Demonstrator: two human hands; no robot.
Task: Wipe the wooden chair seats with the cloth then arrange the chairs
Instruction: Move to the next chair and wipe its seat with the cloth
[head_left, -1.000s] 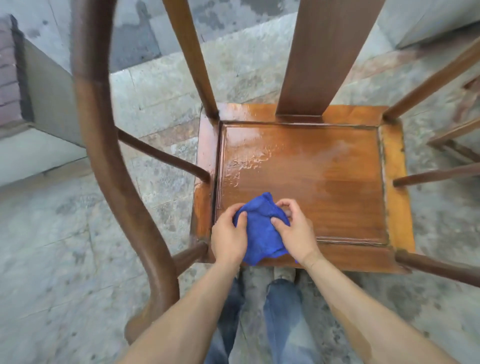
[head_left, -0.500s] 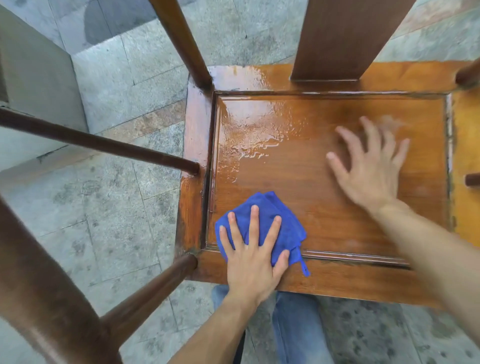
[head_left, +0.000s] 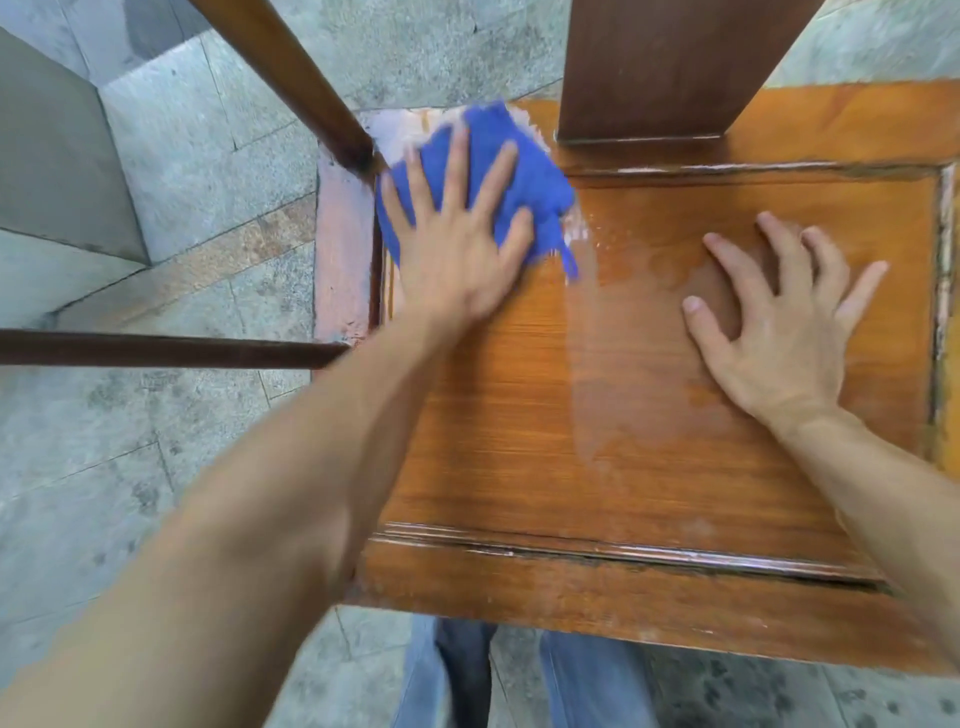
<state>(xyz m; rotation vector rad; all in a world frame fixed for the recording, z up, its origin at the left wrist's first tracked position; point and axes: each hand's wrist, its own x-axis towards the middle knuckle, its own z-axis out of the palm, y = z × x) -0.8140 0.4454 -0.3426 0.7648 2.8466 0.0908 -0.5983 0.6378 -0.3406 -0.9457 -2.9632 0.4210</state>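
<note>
Blue cloth partly hidden under flat left hand.
Right hand spread flat on the chair seat; cloth edges blurred, seat's right side cut off.

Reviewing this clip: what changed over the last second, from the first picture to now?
The blue cloth went from the seat's near left corner to its far left corner, pushed there under the flat left hand. The right hand let go of the cloth and now rests spread on the right half of the seat. The cloth stays on the seat, and wet patches remain on the wood.
</note>
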